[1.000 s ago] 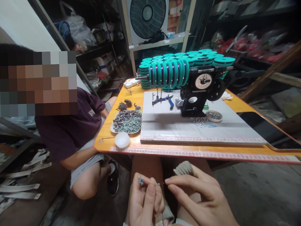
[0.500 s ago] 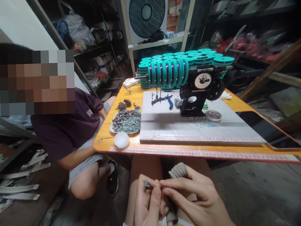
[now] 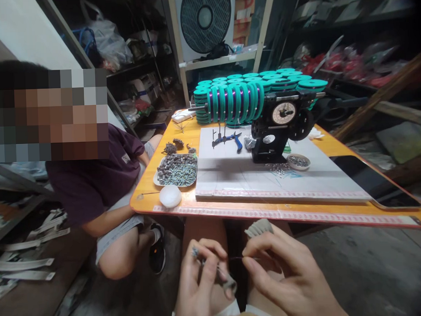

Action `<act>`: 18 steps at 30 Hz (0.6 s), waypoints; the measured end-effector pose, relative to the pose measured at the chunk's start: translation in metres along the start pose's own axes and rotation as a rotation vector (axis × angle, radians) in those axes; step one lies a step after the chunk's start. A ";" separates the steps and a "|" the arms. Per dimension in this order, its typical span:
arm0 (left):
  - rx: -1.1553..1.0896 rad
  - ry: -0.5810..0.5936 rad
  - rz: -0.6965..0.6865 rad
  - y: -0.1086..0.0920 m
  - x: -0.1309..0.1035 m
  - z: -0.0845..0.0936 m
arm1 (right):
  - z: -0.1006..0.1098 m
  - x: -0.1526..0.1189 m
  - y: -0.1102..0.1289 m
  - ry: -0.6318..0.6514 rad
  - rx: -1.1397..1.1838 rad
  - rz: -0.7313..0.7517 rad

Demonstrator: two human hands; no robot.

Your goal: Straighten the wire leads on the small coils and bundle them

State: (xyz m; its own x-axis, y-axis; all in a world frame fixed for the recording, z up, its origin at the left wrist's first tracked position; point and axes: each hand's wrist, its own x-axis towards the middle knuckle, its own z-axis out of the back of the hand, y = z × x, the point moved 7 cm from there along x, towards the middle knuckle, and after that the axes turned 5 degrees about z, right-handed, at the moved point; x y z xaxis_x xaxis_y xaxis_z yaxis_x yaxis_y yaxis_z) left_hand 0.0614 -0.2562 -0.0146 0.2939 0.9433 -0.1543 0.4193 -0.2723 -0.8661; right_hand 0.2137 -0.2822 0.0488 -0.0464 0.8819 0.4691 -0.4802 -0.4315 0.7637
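Low over the lap, below the table edge, my left hand (image 3: pixel 201 280) is closed with its fingers curled. Small blue-green pieces (image 3: pixel 195 252) stick out between its fingers; whatever lies under the thumb is too blurred to make out. To its right, my right hand (image 3: pixel 286 270) pinches a thin purple line (image 3: pixel 236 257) between thumb and forefinger. A short stretch of the line points toward the left hand, but its far end cannot be followed. Grey cloth finger covers show on the right hand (image 3: pixel 259 227) and at the left hand (image 3: pixel 229 284).
On the table (image 3: pixel 146 204) stand a black winding device (image 3: pixel 270 149) holding teal spools (image 3: pixel 234 103), more stacked spools, blue pliers (image 3: pixel 237 142), a tray of small parts (image 3: pixel 156 182), a white round lid (image 3: pixel 170 196) and a phone (image 3: pixel 373 182). A person (image 3: pixel 90 185) sits at the left.
My hands were together at the fingertips and are now apart. The right hand moved right with the purple line; the left shifted slightly left and turned.
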 end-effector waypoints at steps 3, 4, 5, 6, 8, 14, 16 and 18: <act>-0.048 0.026 0.103 0.023 -0.005 -0.009 | -0.010 0.000 -0.005 -0.008 0.163 -0.090; -0.073 0.027 0.140 0.030 -0.007 -0.009 | -0.014 0.000 -0.007 -0.005 0.237 -0.126; -0.103 0.024 0.179 0.037 -0.010 -0.009 | -0.018 0.000 -0.008 0.005 0.297 -0.156; -0.137 0.019 0.222 0.043 -0.012 -0.008 | -0.021 0.000 -0.008 0.016 0.325 -0.171; -0.181 -0.042 0.288 0.055 -0.018 -0.001 | -0.022 0.004 -0.004 0.028 0.276 -0.147; 0.023 -0.394 0.210 0.054 -0.026 0.032 | -0.018 0.012 0.014 0.015 0.064 0.006; 0.051 -0.326 0.174 0.049 -0.022 0.030 | -0.017 0.012 0.015 -0.011 0.017 0.013; 0.055 -0.236 0.145 0.044 -0.019 0.022 | -0.016 0.010 0.014 -0.029 -0.017 0.003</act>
State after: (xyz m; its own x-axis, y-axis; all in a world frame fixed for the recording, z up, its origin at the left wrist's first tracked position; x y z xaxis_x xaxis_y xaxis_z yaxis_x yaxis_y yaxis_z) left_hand 0.0551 -0.2815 -0.0607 0.1366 0.9153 -0.3789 0.3385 -0.4026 -0.8505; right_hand 0.1920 -0.2761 0.0571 -0.0225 0.8744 0.4846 -0.4953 -0.4308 0.7544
